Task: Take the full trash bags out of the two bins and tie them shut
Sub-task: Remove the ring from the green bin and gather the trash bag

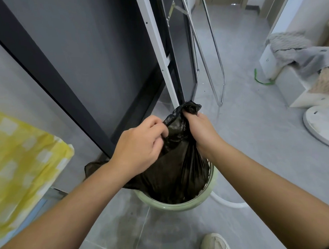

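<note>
fingers [157, 125] of the left hand [140, 143] are curled tight and pinch the black trash bag [180, 170] near its top, on the left side of the bunched neck. fingers [188, 115] of the right hand [201, 130] are curled all the way round the neck of the bag and squeeze it. a crumpled tuft of black plastic sticks up just above that fist. the two hands are close together, with only the gathered plastic between them. the bottom of the bag sits inside a pale green bin [181, 207] on the grey floor [253, 140]. one loose flap of the bag hangs over the left rim of the bin, behind the left arm. a light shoe [214, 243] is on the floor near the bin. a yellow cloth [21, 166] with white squares is at the left. a shiny metal frame [214, 66] stands beside a dark panel [83, 52] behind the bin.
</note>
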Available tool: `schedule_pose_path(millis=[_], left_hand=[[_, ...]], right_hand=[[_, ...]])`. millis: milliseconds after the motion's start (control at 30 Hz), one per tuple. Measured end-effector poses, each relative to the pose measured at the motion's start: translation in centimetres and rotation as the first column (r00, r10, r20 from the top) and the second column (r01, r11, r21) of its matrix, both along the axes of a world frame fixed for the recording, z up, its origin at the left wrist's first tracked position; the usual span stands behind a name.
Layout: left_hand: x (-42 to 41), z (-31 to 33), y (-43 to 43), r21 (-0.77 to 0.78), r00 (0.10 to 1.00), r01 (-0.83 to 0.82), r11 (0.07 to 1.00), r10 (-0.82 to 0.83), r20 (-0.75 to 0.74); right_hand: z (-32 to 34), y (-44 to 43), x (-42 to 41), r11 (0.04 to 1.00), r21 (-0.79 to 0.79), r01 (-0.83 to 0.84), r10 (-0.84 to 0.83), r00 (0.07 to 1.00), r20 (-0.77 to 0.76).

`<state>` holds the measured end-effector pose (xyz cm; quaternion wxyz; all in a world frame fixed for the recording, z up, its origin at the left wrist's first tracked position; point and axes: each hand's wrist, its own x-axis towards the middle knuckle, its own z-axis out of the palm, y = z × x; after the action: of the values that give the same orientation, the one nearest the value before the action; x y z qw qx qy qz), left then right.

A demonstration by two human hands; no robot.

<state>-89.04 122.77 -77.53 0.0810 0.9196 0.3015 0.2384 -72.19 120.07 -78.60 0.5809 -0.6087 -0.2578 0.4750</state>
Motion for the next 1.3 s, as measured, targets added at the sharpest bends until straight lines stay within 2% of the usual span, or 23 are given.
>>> schedule_pose_path(millis=[67, 133, 200, 267, 333, 400, 467, 533, 600, 733, 867, 900, 967, 1033, 1067, 1200, 1300], left_hand=[[0.7, 0.0, 0.0, -0.096, 0.987, -0.074, 0.993, 0.060, -0.146], [1.4, -0.3, 0.1, -0.065, 0.964, -0.079, 0.995, 0.060, -0.260], [1.7, -0.2, 0.5, -0.123, 0.984, -0.045, 0.991, 0.023, -0.179], [1.6, 0.0, 1.2, -0.304, 0.998, -0.042, 0.952, 0.023, -0.065], [1.1, 0.6, 2.0, -0.432, 0.997, -0.075, 0.899, 0.066, -0.038], [0.6, 1.1, 2.7, -0.487, 0.995, -0.095, 0.868, 0.069, -0.070], [0.4, 1.4, 3.2, -0.516, 0.993, -0.088, 0.852, 0.036, -0.110], [0.3, 1.7, 3.6, -0.541, 0.992, -0.079, 0.837, 0.010, -0.129], [0.4, 1.9, 3.8, -0.556, 0.992, -0.062, 0.829, -0.012, -0.128], [0.6, 2.4, 4.3, -0.573, 0.993, -0.068, 0.817, 0.001, -0.117], [-0.1, 3.3, 4.8, -0.621, 0.994, -0.061, 0.781, -0.007, -0.107], [-0.5, 3.6, 4.7, -0.639, 0.989, -0.068, 0.766, -0.032, -0.143], [-1.3, 3.9, 4.5, -0.624, 0.946, -0.132, 0.771, -0.090, -0.310], [-1.7, 3.7, 4.3, -0.509, 0.872, -0.157, 0.846, -0.124, -0.474], [-1.8, 3.6, 4.3, -0.451, 0.855, -0.146, 0.881, -0.117, -0.505], [-1.3, 3.1, 5.0, -0.457, 0.921, -0.145, 0.878, -0.050, -0.387], [-0.7, 2.8, 5.7, -0.479, 0.927, -0.152, 0.865, -0.043, -0.372]], right_hand=[[0.4, -0.1, 0.0, 1.000, 0.015, 0.008, -0.008, 1.000, -0.007], [0.8, -0.1, 0.0, 1.000, 0.017, 0.003, -0.003, 1.000, 0.009], [0.9, -0.1, 0.0, 1.000, 0.018, -0.007, 0.006, 0.999, 0.053], [0.7, 0.0, 0.2, 0.998, -0.010, -0.058, 0.058, 0.992, 0.115], [0.4, -0.2, 0.6, 0.976, -0.044, -0.214, 0.218, 0.963, 0.160], [0.3, -0.6, 1.2, 0.887, -0.068, -0.457, 0.462, 0.868, 0.184], [0.1, -1.0, 1.5, 0.749, -0.121, -0.651, 0.649, 0.685, 0.331], [-0.2, -0.9, 0.9, 0.686, -0.229, -0.691, 0.702, 0.546, 0.456], [-1.0, -0.7, 0.1, 0.686, -0.251, -0.683, 0.691, 0.502, 0.519], [-1.7, -0.6, -1.0, 0.763, -0.236, -0.601, 0.595, 0.512, 0.619], [-1.7, -1.2, -1.4, 0.803, -0.185, -0.567, 0.567, 0.631, 0.529], [-1.8, -1.2, -1.4, 0.811, -0.187, -0.555, 0.564, 0.653, 0.506], [-2.0, -1.3, -1.4, 0.812, -0.188, -0.552, 0.572, 0.690, 0.443], [-2.0, -1.3, -1.4, 0.809, -0.174, -0.561, 0.582, 0.726, 0.366], [-1.8, -1.3, -1.5, 0.810, -0.168, -0.562, 0.583, 0.741, 0.334], [-1.8, -1.2, -1.9, 0.809, -0.124, -0.574, 0.585, 0.770, 0.252], [-2.1, -1.1, -2.2, 0.799, -0.135, -0.586, 0.600, 0.760, 0.250]])
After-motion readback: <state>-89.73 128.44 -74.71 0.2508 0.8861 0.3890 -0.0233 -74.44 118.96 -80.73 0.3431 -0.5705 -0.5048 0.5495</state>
